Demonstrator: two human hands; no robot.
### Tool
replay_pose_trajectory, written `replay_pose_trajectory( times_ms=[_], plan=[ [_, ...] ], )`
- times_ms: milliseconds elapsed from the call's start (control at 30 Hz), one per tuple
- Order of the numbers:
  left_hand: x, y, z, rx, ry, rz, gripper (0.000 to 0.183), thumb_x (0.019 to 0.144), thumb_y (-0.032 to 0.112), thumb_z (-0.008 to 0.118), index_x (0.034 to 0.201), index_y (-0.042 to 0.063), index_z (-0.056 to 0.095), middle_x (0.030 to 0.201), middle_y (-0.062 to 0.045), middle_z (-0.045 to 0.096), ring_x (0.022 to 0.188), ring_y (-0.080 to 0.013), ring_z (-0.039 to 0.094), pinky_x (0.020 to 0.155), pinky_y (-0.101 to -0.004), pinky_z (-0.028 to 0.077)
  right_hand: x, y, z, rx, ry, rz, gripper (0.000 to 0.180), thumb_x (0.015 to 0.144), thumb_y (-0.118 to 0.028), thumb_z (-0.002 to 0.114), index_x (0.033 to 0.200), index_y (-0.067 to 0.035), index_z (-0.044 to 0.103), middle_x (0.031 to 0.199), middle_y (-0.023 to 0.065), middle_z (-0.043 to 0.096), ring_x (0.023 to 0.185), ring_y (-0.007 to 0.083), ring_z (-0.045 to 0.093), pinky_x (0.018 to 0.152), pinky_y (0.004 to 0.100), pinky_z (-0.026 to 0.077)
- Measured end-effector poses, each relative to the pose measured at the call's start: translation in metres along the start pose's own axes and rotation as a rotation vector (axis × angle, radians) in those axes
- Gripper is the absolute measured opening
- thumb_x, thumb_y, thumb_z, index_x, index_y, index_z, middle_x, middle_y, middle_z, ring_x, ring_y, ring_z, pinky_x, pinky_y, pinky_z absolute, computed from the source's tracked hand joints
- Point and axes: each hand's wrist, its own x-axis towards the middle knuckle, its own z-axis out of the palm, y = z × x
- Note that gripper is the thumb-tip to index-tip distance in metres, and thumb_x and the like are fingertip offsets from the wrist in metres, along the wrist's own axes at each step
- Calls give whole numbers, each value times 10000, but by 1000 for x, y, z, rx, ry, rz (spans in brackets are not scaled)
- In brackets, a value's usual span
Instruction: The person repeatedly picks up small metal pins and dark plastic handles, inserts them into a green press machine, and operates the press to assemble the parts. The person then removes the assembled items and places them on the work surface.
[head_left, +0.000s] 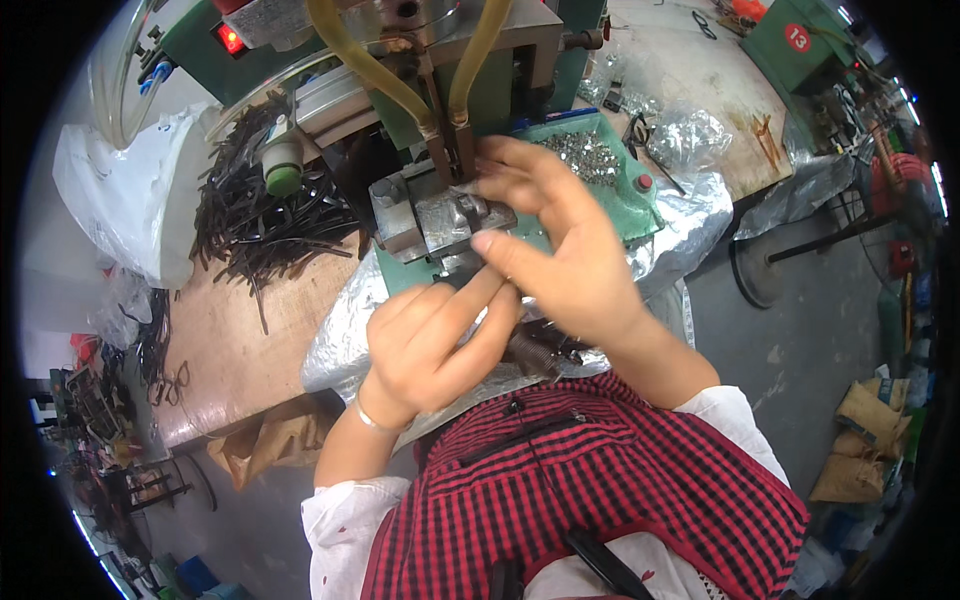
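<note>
My left hand (439, 341) is curled in front of a metal fixture (457, 217), its fingertips close under my right thumb. Whatever those fingertips pinch is hidden. My right hand (577, 247) reaches around the fixture's right side, thumb and fingers apart. Its blurred fingers are beside the upright metal electrodes (454, 150) of a bench machine (480, 97). A short dark piece (472, 217) rests on the fixture near my right thumb. Behind that hand lies a green tray (637, 214) holding a heap of small shiny metal parts (581, 156).
Black strips (277, 217) are heaped on the wooden bench (225, 352) at left, near a white plastic bag (127, 195). A green push button (283, 178) projects beside the machine. Yellowish hoses (367, 67) run down to the electrodes. Silver foil (337, 330) covers the bench front. Scissors (171, 384) lie at left.
</note>
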Motion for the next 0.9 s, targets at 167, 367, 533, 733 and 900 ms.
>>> replay_pose_trajectory(
  times_ms=[167, 367, 533, 733, 900],
  plan=[
    [-1, -15, 19, 8, 10, 69, 210, 728, 94, 782, 931, 96, 732, 1031, -105, 758, 599, -100, 583, 509, -238, 432, 25, 59, -85, -299, 365, -5, 490, 879, -21, 715, 1360, -42, 625, 1305, 124, 695, 1263, 222, 636, 1088, 360, 480],
    [-7, -14, 28, -4, 44, 52, 183, 759, 99, 800, 931, 102, 736, 1006, -95, 762, 567, -90, 566, 495, -229, 413, -24, 101, -121, -811, 313, 108, 268, 826, -86, 739, 1092, -60, 737, 1088, 116, 743, 1039, 310, 680, 948, 397, 519],
    [-12, -5, 23, -68, 45, -90, 307, 728, 133, 844, 1017, 83, 756, 1094, -120, 767, 614, -125, 632, 523, -258, 463, -21, 97, -102, -1097, 297, -4, 173, 794, -161, 810, 892, -37, 738, 924, 117, 685, 973, 359, 630, 907, 446, 494],
    [-61, 30, -18, 42, -7, -363, 399, 736, 67, 871, 1117, 90, 756, 1197, -134, 765, 678, -157, 642, 576, -285, 512, -19, 102, -98, -1294, 185, -65, 134, 804, -170, 730, 870, -54, 715, 916, 147, 671, 953, 371, 638, 861, 502, 511],
    [-96, -43, -95, 437, 415, -919, 227, 866, 113, 790, 1083, 51, 770, 1013, -120, 763, 777, -276, 674, 711, -326, 541, -26, 99, -108, -1018, 395, 113, 150, 893, -143, 731, 990, -28, 732, 932, 136, 766, 852, 291, 745, 797, 391, 567]
  ],
)
